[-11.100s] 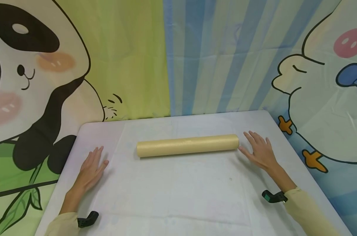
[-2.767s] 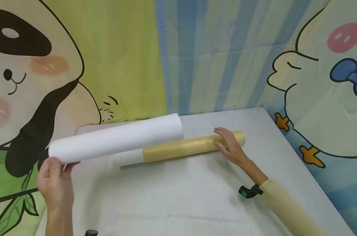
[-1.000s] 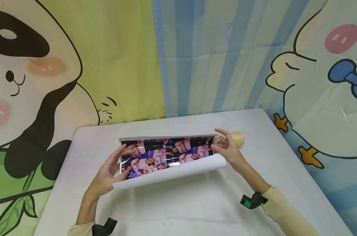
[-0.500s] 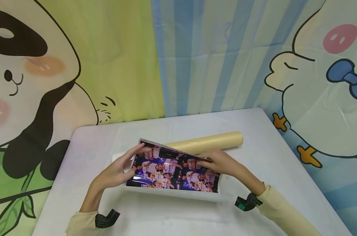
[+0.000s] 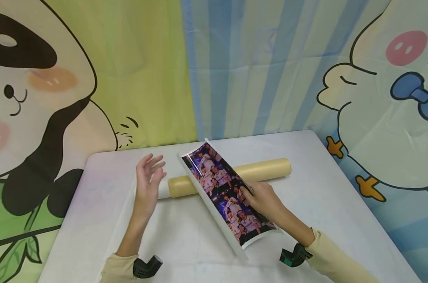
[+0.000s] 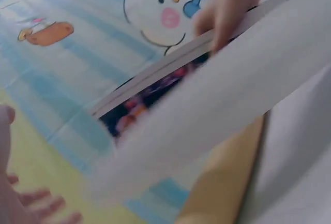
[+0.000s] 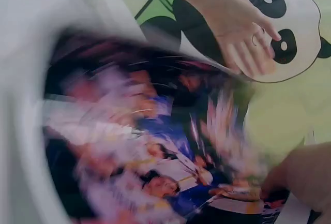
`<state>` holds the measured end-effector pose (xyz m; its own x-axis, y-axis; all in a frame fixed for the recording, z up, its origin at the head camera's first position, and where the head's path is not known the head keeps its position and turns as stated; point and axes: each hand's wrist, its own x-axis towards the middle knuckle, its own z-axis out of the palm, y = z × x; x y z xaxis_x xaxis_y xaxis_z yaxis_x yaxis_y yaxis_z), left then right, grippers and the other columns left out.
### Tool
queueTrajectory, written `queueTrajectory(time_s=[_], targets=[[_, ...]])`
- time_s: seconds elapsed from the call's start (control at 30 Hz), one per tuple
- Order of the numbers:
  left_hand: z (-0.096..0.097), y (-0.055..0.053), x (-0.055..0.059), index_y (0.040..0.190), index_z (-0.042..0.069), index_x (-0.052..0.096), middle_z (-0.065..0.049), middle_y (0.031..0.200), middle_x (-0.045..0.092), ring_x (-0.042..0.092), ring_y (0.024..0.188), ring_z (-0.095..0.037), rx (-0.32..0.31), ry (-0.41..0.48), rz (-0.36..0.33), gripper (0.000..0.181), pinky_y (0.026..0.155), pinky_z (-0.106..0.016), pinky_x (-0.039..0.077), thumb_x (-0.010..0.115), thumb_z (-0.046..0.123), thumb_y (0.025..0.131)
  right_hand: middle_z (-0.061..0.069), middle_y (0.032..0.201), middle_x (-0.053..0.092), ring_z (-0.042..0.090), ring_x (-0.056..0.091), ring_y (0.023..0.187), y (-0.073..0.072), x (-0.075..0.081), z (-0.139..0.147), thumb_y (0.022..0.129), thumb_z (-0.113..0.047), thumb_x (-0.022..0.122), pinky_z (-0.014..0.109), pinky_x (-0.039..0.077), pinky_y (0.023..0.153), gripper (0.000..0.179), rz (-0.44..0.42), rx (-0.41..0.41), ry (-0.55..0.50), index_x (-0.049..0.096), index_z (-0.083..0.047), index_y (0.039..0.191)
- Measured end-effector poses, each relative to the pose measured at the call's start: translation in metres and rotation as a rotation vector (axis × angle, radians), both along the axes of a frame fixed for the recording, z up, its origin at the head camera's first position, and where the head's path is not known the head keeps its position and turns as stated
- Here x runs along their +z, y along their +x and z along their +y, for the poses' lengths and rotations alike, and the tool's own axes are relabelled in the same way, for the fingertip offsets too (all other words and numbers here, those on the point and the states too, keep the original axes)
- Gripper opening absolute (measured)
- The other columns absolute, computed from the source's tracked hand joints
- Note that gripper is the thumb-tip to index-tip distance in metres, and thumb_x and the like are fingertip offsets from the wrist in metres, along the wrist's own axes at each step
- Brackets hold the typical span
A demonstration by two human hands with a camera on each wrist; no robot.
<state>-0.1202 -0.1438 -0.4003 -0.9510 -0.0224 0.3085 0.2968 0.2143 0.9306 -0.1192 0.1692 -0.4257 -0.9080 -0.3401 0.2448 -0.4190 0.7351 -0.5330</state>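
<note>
A partly curled poster with a glossy purple group-photo print and white margins hangs slantwise over the table. My right hand pinches its right long edge, thumb on the printed face. Apart from the poster, my left hand is raised to its left with fingers relaxed and nothing in them. The left wrist view shows the poster's white back and the right fingers at its far edge. Motion blurs the print in the right wrist view. Behind the poster lies a tan tube, its middle hidden.
A white roll end extends from the tube's left end. The white-covered table has a back edge close to a cartoon curtain. Black wrist cameras sit on both forearms.
Earlier the tan tube lay alone, then a white roll came into the left hand. Both hands spread it, showing the print; now the left hand has let go and the right has turned it steeply.
</note>
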Motion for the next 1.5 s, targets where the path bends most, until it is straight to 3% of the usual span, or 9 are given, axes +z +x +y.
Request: queueTrajectory(time_s=[0.1,0.17,0.23,0.37,0.5,0.73,0.97,1.3,1.5], targets=[[0.029,0.016,-0.012,0.155,0.022,0.004,-0.009,0.158,0.027,0.042,0.136,-0.031,0.029,-0.109,-0.223,0.086,0.106,-0.047,0.045,0.062,0.039,0.094,-0.005,0.06,0.053,0.0,0.039,0.048,0.004,0.001,-0.001,0.094,-0.009,0.061,0.016,0.036,0.045,0.007,0.028,-0.053,-0.037,0.069,-0.009,0.095],[0.047,0.024,-0.021,0.156,0.023,-0.003,-0.01,0.161,0.02,0.04,0.138,-0.036,0.001,-0.224,-0.28,0.102,0.105,-0.052,0.045,0.068,0.048,0.087,-0.003,0.063,0.059,0.0,0.044,0.049,0.006,0.001,-0.003,0.095,-0.01,0.061,0.015,0.039,0.045,0.012,0.029,-0.055,-0.094,0.069,-0.008,0.103],[0.06,0.026,-0.031,0.156,0.024,-0.003,-0.012,0.16,0.021,0.046,0.133,-0.036,-0.018,-0.254,-0.313,0.105,0.101,-0.049,0.05,0.069,0.051,0.085,0.002,0.068,0.066,0.001,0.053,0.051,0.006,0.0,-0.004,0.096,-0.012,0.06,0.015,0.045,0.046,0.016,-0.012,-0.046,-0.196,0.069,-0.006,0.108],[0.065,0.023,-0.048,0.156,0.02,0.008,-0.015,0.153,0.036,0.055,0.125,-0.033,-0.052,-0.104,-0.304,0.078,0.097,-0.044,0.053,0.057,0.038,0.098,0.015,0.089,0.074,0.01,0.07,0.064,0.008,-0.005,-0.005,0.097,-0.02,0.06,0.019,0.056,0.053,0.027,-0.154,-0.054,-0.412,0.067,-0.003,0.116],[0.054,0.02,-0.057,0.153,0.014,0.021,-0.013,0.149,0.044,0.052,0.13,-0.029,-0.092,0.057,-0.295,0.058,0.103,-0.039,0.049,0.043,0.036,0.104,0.023,0.098,0.072,0.019,0.074,0.069,0.011,-0.011,-0.001,0.099,-0.028,0.057,0.027,0.059,0.054,0.037,-0.318,-0.065,-0.548,0.06,-0.003,0.127],[0.039,0.022,-0.055,0.148,0.021,0.036,-0.007,0.139,0.055,0.06,0.117,-0.016,-0.055,0.139,-0.35,0.053,0.092,-0.021,0.053,0.035,0.049,0.103,0.03,0.108,0.067,0.018,0.074,0.076,0.01,-0.02,0.009,0.105,-0.043,0.033,0.038,0.061,0.063,0.055,-0.53,-0.039,-0.717,0.048,-0.001,0.138],[0.032,0.025,-0.054,0.148,0.023,0.037,-0.006,0.139,0.055,0.059,0.112,-0.002,-0.068,0.217,-0.405,0.056,0.092,-0.018,0.051,0.033,0.055,0.102,0.023,0.119,0.065,0.016,0.073,0.087,0.01,-0.022,0.013,0.104,-0.053,0.015,0.041,0.061,0.075,0.066,-0.645,-0.031,-0.861,0.034,-0.008,0.149],[0.027,0.024,-0.058,0.155,0.014,0.022,-0.005,0.158,0.031,0.035,0.14,-0.014,-0.164,0.386,-0.508,0.07,0.1,-0.012,0.044,0.031,0.056,0.101,0.01,0.148,0.042,0.013,0.062,0.116,0.015,-0.035,0.01,0.097,-0.068,0.016,0.043,0.055,0.093,0.061,-0.838,-0.063,-1.023,0.02,-0.042,0.152],[0.027,0.028,-0.06,0.153,0.018,0.028,0.003,0.133,0.06,0.064,0.11,-0.006,-0.167,0.5,-0.589,0.065,0.09,-0.023,0.055,0.032,0.056,0.101,0.012,0.15,0.041,0.015,0.062,0.118,0.016,-0.041,0.011,0.098,-0.066,0.018,0.045,0.054,0.095,0.063,-0.845,-0.035,-1.033,0.02,-0.036,0.154]])
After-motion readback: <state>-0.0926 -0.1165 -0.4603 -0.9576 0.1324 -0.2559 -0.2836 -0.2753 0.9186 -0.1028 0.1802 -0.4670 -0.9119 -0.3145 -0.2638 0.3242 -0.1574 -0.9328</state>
